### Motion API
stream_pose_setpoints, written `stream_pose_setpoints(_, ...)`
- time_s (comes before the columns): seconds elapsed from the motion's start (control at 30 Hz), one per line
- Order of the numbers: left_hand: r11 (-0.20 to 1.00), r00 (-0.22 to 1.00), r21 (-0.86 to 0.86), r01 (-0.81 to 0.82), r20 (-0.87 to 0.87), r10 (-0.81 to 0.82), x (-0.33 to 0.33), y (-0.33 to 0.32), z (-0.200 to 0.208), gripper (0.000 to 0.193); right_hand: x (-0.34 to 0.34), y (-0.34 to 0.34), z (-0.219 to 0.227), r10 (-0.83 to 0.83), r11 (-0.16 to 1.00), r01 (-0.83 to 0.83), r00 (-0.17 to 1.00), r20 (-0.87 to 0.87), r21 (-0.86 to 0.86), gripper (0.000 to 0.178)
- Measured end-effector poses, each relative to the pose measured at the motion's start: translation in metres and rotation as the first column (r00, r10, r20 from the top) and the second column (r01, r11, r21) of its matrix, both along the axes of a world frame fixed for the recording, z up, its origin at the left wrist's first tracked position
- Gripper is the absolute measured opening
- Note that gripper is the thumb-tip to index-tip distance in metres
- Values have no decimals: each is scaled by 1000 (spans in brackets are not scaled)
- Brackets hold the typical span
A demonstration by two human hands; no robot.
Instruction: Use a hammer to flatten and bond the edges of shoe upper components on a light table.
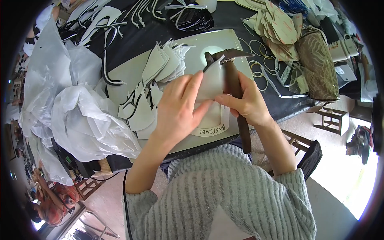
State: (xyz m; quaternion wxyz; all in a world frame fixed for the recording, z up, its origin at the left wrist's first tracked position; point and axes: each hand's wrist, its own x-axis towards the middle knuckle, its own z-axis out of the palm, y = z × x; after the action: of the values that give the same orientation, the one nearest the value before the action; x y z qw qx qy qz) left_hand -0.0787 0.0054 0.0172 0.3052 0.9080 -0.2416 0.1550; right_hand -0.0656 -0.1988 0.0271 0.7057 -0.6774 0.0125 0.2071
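My left hand (176,106) is closed on a white, flat, flexible cut piece (211,82) with a dark strip along its upper edge. My right hand (254,104) grips a hammer (232,76) by its brown wooden handle, the metal head pointing away from me. The right thumb also touches the lower right of the white piece. Left of the hands, a fanned stack of similar white pieces (162,64) lies on a pale board (120,76). Nearer me are more white pieces with black strips (138,108). Partly under my hands rests a flat white pattern piece with handwriting (214,129).
White plastic bags (86,116) bulge over the table's left side. Bundles of black and white cords (146,12) lie at the back. Far right are cream cut pieces (276,28), looped strips (262,60) and a brown patterned roll (318,66). Wooden stools (332,120) and another person (58,202) are beyond.
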Motion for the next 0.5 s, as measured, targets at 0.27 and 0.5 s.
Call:
stream_pose_setpoints(0.27,775,643,-584,-241,-694,-323,-3,13,-10,23,-12,-12,-16,19,991,-14,999,40,-131,29)
stream_pose_setpoints(0.5,854,644,-481,-196,-720,-258,-2,23,-14,23,-4,-23,-25,-6,965,12,1000,24,-262,16)
